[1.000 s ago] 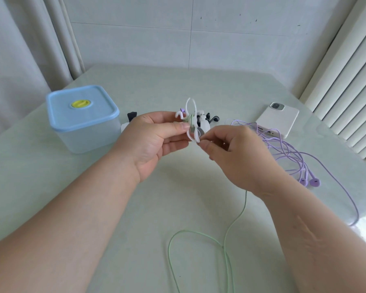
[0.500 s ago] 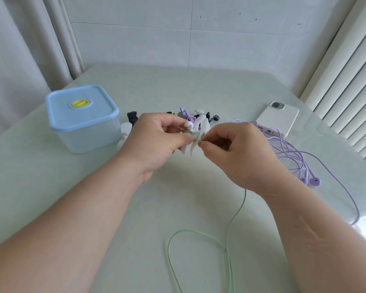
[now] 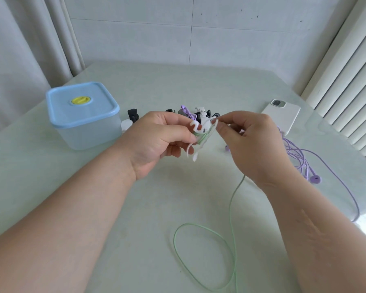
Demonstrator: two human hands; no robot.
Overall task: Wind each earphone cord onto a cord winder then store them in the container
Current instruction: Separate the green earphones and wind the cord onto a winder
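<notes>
My left hand (image 3: pixel 156 140) grips a white cord winder (image 3: pixel 200 132) above the middle of the table, with turns of pale green cord around its waist. My right hand (image 3: pixel 247 140) pinches the green earphone cord (image 3: pixel 230 208) just right of the winder. From under that hand the cord hangs down and loops on the table near me. A purple earphone set (image 3: pixel 302 161) lies tangled at the right. The clear container with a blue lid (image 3: pixel 82 111) stands shut at the left.
Spare winders (image 3: pixel 190 112), black, purple and white, lie in a small heap behind my hands. A white phone (image 3: pixel 283 115) lies face down at the back right. A curtain hangs left, vertical blinds right, and the table edge runs along the right.
My right hand has lifted up and to the right, drawing the green cord over the winder. The winder has turned in my left hand.
</notes>
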